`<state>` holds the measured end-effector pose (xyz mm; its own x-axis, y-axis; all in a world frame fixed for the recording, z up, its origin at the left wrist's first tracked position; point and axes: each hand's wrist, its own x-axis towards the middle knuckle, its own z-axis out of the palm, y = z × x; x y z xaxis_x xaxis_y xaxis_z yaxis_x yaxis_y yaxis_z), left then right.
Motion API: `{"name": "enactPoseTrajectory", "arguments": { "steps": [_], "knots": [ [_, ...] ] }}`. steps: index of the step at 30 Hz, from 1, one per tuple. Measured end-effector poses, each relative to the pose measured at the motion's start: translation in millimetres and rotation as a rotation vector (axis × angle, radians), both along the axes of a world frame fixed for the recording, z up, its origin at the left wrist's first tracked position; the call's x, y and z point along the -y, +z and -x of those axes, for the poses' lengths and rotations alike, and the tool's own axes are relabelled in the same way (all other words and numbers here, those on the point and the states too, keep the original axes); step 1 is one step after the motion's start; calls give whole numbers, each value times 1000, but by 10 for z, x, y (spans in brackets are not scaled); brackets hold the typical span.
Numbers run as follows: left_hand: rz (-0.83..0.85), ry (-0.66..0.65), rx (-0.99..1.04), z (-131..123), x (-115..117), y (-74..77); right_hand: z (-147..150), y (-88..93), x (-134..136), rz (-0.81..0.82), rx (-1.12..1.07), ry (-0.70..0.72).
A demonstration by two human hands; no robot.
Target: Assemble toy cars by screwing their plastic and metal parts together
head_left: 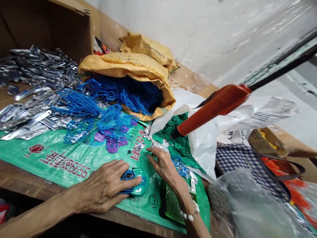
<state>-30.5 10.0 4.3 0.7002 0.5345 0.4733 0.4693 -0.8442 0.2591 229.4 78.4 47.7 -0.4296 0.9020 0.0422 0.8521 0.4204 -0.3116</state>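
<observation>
My left hand (pixel 106 185) rests on the green cloth with its fingers around a blue plastic lattice frame (pixel 127 181). That frame is joined to or lies against a rounded glossy green plastic piece (pixel 141 185); the hand hides part of both. Further right, my right hand (pixel 160 165) is held low over the cloth with its fingers apart, close to small shiny silver pieces (pixel 159 144). I see nothing held in it, though its palm is hidden. A green mesh basket (pixel 174 201) stands beneath the right wrist.
Blue lattice parts (pixel 79 102) spill from a yellow sack (pixel 128 62). Purple pieces (pixel 112 145) and heaped silver strips (pixel 34 112) lie at left. A red-handled tool (pixel 215 107) slants over green parts (pixel 173 132) in a white bag (pixel 203 145). The table edge (pixel 29 185) is nearest me.
</observation>
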Motion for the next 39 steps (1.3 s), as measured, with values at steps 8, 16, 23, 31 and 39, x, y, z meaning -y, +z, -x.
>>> {"name": "enactPoseTrajectory", "arguments": {
  "steps": [8,16,23,31,39],
  "knots": [
    [54,-14,-17,-33,-2,19,837,113,-272,79,42,178],
    [72,-18,-29,-40,-7,54,1185,15,-560,91,170,223],
    [46,-13,-11,-42,-27,72,1086,85,-443,-24,126,136],
    [30,-28,-12,-24,-40,70,227,153,180,-140,88,-96],
    [-3,-25,-21,13,-59,32,-55,-218,596,-56,56,-94]
  ]
}}
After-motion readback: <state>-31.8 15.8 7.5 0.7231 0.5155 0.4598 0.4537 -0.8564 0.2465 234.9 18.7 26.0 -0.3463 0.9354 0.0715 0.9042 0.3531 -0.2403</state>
